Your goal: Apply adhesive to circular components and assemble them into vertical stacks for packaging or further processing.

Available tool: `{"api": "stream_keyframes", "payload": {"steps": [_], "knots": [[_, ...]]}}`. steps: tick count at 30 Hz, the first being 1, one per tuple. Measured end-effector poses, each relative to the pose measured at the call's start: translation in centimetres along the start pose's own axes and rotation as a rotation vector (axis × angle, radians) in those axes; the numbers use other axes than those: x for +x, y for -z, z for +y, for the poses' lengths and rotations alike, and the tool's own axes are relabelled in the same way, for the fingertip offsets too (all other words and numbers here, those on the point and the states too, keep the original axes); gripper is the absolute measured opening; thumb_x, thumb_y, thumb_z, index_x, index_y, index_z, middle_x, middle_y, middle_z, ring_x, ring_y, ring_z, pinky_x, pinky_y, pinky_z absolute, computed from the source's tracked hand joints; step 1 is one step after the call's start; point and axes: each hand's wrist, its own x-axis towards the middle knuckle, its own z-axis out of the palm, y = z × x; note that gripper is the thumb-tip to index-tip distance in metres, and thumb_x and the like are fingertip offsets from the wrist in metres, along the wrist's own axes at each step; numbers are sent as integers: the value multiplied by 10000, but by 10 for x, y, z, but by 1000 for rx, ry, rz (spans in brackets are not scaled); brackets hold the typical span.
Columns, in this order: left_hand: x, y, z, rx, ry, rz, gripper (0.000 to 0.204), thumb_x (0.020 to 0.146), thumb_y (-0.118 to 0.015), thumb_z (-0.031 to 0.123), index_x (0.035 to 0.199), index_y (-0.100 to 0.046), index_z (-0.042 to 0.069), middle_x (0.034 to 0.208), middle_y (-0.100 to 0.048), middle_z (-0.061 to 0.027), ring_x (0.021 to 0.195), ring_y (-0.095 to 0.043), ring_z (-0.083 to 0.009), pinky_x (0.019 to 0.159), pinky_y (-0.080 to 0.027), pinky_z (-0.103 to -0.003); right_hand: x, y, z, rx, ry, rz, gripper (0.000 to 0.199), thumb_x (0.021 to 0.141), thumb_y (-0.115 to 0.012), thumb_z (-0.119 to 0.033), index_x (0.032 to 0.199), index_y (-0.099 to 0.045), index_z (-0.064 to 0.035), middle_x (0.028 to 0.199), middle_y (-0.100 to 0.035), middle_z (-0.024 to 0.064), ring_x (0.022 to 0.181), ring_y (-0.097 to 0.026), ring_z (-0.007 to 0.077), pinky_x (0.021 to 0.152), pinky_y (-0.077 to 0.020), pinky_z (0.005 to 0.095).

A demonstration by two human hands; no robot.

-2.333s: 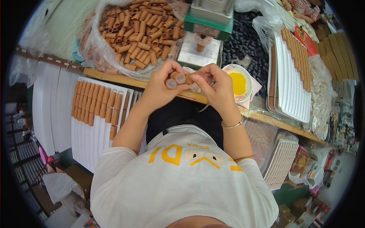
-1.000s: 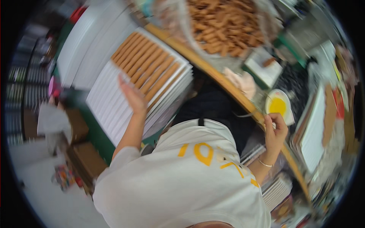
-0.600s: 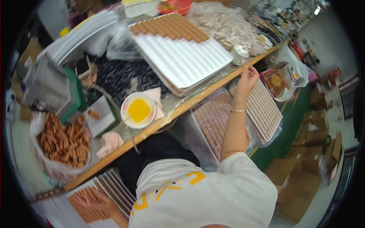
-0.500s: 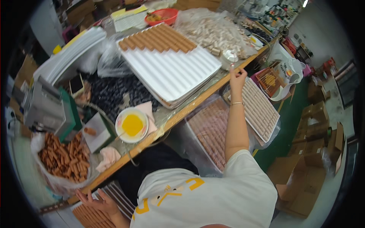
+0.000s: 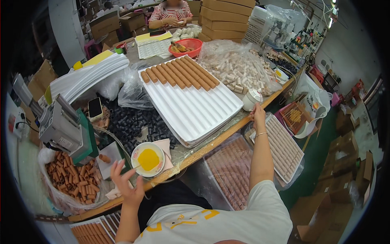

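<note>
My right hand (image 5: 258,113) reaches to the table edge, fingers pinched together against the near side of a white lidded cup (image 5: 252,98). Whatever lies between those fingers is too small to make out. Fingers spread and holding nothing, my left hand (image 5: 129,188) hovers just in front of a bowl (image 5: 137,156) of yellow liquid (image 5: 148,159), in which a thin stick leans. Beyond, a white grooved tray (image 5: 203,116) carries a slanting row of brown tubes (image 5: 178,72) along its far side.
Black short pieces (image 5: 132,122) and a bag of brown tubes (image 5: 73,179) lie left, beside a grey-green machine (image 5: 65,130). Pale pieces in plastic (image 5: 235,65) are heaped at far right. Filled trays (image 5: 282,150) stand below the edge. A co-worker (image 5: 170,18) sits across.
My left hand has risen from below the table edge toward the bowl. My right hand stays by the white cup. The view has tilted up, bringing the co-worker and stacked boxes into sight.
</note>
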Motion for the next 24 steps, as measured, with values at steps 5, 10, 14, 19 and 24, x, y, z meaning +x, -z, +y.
{"api": "stream_keyframes", "payload": {"steps": [5,10,14,19,24], "knots": [[69,-49,31,-370,-146,-176,399,740,-731,51,1110,-583,46,1281,-535,-188,1207,-496,-380,1025,-381,-455,-54,24,-45,-149,230,-19,323,991,-519,-309,772,-569,-77,633,-455,-42,534,-387,55,483,-293,224],[147,-79,90,-762,-183,-411,478,842,-664,78,1296,-524,26,1336,-530,-187,1280,-472,-331,1078,-352,-402,-158,44,-110,-83,246,-259,317,1001,-503,-292,767,-568,-88,638,-447,-68,538,-355,20,475,-272,202],[191,-92,135,-950,-179,-731,597,872,-672,134,1417,-445,46,1478,-423,-122,1386,-372,-243,1140,-265,-380,-230,40,-152,-22,172,-446,301,1005,-499,-256,765,-561,-85,632,-451,-67,555,-385,16,479,-295,199],[209,-58,156,-1099,-288,-965,563,798,-772,177,1305,-576,29,1459,-443,-184,1406,-345,-281,1159,-228,-411,-266,48,-171,-26,198,-691,301,1003,-501,-220,755,-544,-55,640,-449,-63,583,-391,21,507,-316,204],[210,-35,162,-1148,-265,-1047,445,731,-822,159,1129,-696,3,1381,-517,-227,1375,-396,-311,1144,-255,-426,-276,46,-182,-17,267,-880,290,992,-501,-169,732,-493,-39,645,-396,-46,613,-331,51,536,-302,241]]}}
